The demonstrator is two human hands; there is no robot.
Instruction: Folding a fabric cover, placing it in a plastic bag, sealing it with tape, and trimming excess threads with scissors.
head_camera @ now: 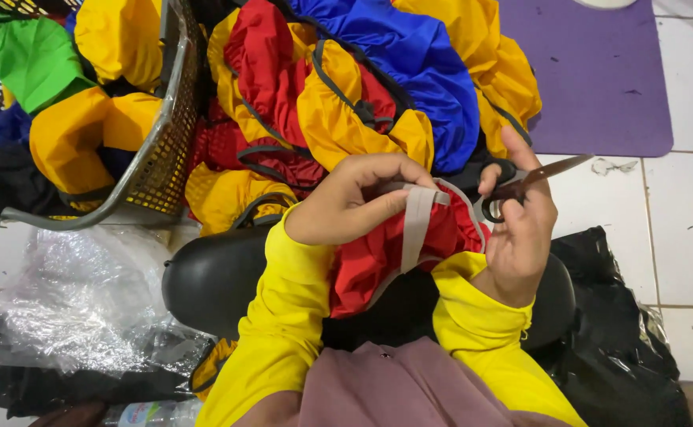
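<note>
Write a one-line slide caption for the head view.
Left hand pinches a grey strap on a red fabric piece; right hand holds scissors.

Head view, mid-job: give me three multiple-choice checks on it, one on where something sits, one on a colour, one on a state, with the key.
1. Where is the wire basket?
A. upper left, on the floor
B. on the purple mat
C. on the person's lap

2. What colour is the strap pinched by the left hand?
A. green
B. grey
C. blue

3. What is the right hand doing?
A. resting empty
B. gripping the basket
C. holding scissors

Key:
1 A, it stands at upper left on the tiles, full of coloured fabric.
2 B, the strap lies grey against the red fabric.
3 C, fingers go through the dark handles, blades pointing right.
</note>
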